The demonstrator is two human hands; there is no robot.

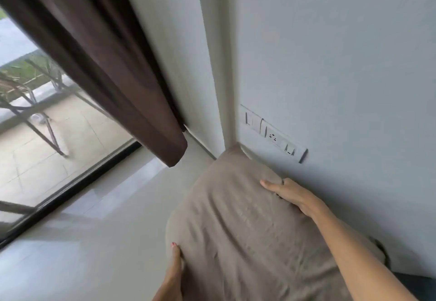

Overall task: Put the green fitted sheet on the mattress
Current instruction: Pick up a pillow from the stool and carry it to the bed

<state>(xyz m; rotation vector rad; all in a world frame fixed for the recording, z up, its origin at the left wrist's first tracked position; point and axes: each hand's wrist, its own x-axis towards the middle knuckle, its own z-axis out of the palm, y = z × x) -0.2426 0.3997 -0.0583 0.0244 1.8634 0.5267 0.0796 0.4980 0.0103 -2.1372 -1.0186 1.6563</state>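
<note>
Both hands hold a beige pillow (247, 225) against the wall (342, 64), just below the switch panel (273, 133). Left hand (173, 270) grips its floor-side edge, right hand (289, 195) its wall-side edge, thumb on top. Dark green fabric (415, 284), possibly the sheet, shows right of the pillow.

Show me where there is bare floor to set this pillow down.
Free: pale floor between the window's dark frame and the pillow. Crowded: the corner by the wall, under the switch panel and the curtain.
</note>
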